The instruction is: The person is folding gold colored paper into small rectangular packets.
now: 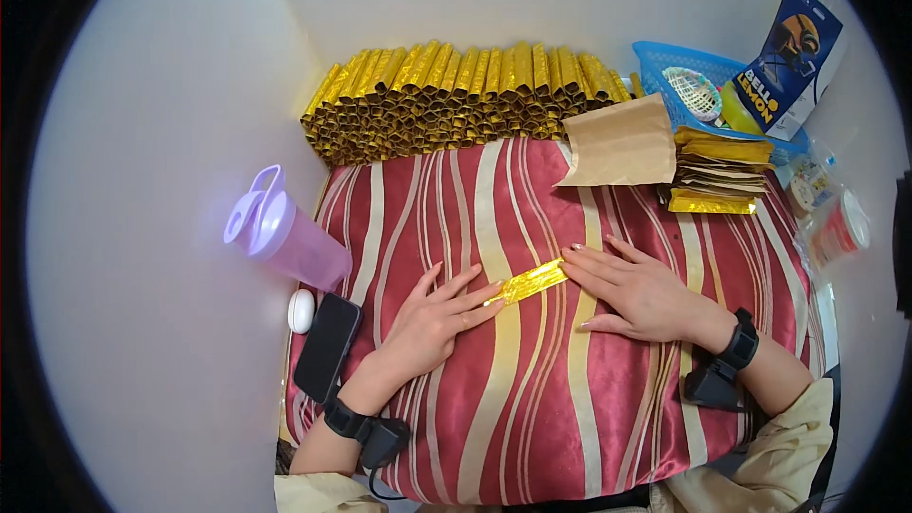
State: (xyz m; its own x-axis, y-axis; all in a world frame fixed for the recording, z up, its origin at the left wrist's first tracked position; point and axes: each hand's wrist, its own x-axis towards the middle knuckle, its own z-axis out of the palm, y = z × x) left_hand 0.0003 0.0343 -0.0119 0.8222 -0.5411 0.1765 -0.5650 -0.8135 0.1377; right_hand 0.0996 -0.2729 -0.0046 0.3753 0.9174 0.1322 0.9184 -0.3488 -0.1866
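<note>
A narrow strip of folded gold foil paper (532,282) lies slantwise on the red striped cloth (446,456). My left hand (429,315) rests flat with fingers spread, its fingertips on the strip's left end. From the other side, my right hand (638,291) lays its outstretched fingers over the strip's right end, thumb apart. Neither hand grips the strip; both press it from above. The ends under the fingers are hidden.
Along the back wall is a stack of gold paper tubes (465,95). Brown paper (622,144), a pile of gold-and-brown sheets (717,176) and a blue basket (655,62) stand back right. A purple bottle (290,233), white case (301,311) and phone (328,347) sit left; plastic cups (841,223) right.
</note>
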